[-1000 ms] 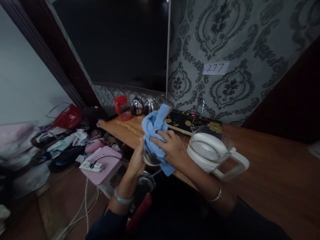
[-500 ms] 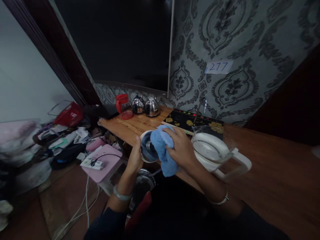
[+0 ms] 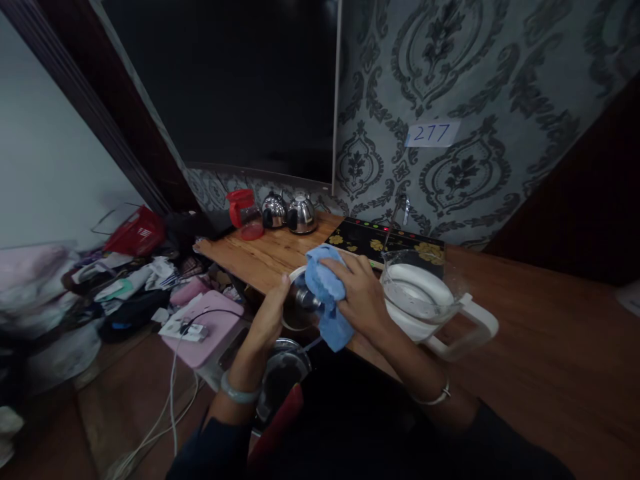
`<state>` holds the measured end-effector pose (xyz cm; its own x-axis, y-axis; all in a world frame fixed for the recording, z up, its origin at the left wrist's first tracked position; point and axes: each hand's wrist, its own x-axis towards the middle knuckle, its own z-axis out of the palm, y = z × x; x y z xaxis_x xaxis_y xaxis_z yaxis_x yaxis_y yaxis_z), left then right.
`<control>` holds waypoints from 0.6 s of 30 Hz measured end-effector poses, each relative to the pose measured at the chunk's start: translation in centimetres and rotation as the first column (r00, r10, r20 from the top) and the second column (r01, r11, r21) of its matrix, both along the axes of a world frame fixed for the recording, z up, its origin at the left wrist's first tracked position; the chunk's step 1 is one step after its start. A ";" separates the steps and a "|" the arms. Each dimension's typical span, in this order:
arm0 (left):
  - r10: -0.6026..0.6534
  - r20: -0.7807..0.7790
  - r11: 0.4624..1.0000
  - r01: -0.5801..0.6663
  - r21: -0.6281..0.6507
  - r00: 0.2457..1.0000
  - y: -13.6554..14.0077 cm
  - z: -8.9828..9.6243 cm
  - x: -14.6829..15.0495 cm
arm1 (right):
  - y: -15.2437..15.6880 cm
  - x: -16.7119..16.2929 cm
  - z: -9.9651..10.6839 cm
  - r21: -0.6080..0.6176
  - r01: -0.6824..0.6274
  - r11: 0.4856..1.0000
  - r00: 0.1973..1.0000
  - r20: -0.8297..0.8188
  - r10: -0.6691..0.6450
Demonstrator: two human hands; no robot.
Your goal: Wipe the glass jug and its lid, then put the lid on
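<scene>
Patterned wallpaper backs the table (image 3: 525, 333), where the left hand (image 3: 267, 320) grips one lid (image 3: 299, 303), the right hand (image 3: 363, 300) at its 3 o'clock presses one cloth (image 3: 325, 297) on it, beside one jug (image 3: 425, 303).

Two steel kettles (image 3: 287, 212), one glass jug (image 3: 425, 300), one blue cloth (image 3: 325, 293), one red jug (image 3: 241, 208).

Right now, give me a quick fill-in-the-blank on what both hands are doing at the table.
1. The right hand presses a ____ cloth against the round lid.
2. The left hand holds that ____.
3. The white-handled jug stands on the wooden ____.
4. The paper slip on the wall reads ____.
Missing words: blue; lid; table; 277
</scene>
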<state>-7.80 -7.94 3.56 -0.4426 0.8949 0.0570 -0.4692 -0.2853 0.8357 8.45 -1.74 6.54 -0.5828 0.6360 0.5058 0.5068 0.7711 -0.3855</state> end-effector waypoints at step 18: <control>0.399 -0.081 0.915 -0.402 -0.027 0.913 1.3 -2.4 0.4 | -3.1 -2.1 -2.9 -0.320 -0.156 0.935 0.988 -0.040 0.151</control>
<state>-7.44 -6.62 1.19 -0.7604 0.6459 0.0687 -0.2609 -0.4006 0.8784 6.38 -4.80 3.64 -0.6802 0.6692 0.2991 0.3843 0.6731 -0.6318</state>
